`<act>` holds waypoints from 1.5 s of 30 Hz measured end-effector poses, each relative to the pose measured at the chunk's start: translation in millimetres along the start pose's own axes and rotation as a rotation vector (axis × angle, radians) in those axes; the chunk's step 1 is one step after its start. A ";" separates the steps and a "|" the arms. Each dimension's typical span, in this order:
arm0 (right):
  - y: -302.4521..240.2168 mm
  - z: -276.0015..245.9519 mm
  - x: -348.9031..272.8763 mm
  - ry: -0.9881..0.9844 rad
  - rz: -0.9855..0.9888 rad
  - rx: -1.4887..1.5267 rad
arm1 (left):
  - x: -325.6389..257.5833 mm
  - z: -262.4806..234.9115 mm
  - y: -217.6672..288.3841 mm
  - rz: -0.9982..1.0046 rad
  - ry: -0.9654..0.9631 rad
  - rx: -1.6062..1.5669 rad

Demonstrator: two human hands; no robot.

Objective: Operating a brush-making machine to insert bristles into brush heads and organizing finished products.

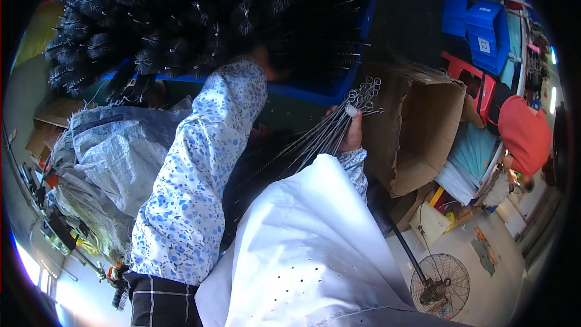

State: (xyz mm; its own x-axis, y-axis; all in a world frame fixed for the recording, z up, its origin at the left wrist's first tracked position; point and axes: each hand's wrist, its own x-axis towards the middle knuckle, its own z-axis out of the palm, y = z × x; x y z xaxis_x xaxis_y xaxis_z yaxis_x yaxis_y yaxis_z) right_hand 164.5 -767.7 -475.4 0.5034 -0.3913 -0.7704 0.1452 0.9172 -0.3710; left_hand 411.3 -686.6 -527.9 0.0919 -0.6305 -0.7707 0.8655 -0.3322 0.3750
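Observation:
My right hand [351, 135] is closed around a bundle of wire-handled brushes [322, 131]. Their twisted wire handles end in small loops above my fist, and a pale tip, perhaps a covered finger or thumb, shows against the wires. The lower ends of the bundle run down left into shadow. My left hand [265, 63], at the end of a blue-patterned sleeve [203, 163], reaches into a big heap of black bristle brushes [175, 21]. Its fingers are lost in the dark among the bristles. Under the heap is a blue tray [308, 92].
An open cardboard box [423, 133] stands right of my right hand. A grey woven sack [124, 151] lies at the left. Blue bins [487, 36], a red chair [478, 82] and a person in red [525, 136] are farther right. A fan [440, 284] stands lower right.

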 end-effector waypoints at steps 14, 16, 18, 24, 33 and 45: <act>4.7 3.0 -1.6 -0.021 0.055 -0.014 | 52.5 -53.8 -28.2 0.356 -0.046 0.395; 12.1 7.6 1.4 -0.055 0.077 -0.007 | 78.3 -88.7 -52.2 0.674 -0.047 0.428; -7.7 -7.6 -5.1 -0.002 0.014 0.002 | 25.1 -4.4 -1.7 0.551 -0.028 0.713; -0.5 2.3 -4.8 -0.004 0.021 -0.010 | 57.1 -46.2 -22.4 0.643 -0.139 0.591; 6.5 12.9 -9.6 -0.031 -0.021 -0.003 | 9.9 -8.5 16.7 0.077 -0.034 0.493; -0.7 -0.9 -11.2 0.018 0.045 -0.070 | 27.3 -13.5 6.9 0.494 -0.102 -1.081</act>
State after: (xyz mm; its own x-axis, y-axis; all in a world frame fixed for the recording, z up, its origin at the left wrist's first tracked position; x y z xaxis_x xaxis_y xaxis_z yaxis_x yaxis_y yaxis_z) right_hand 158.0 -764.0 -467.0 0.4923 -0.3513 -0.7964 0.0628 0.9269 -0.3701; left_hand 426.5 -696.6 -553.3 0.5346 -0.5927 -0.6024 0.7179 0.6946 -0.0464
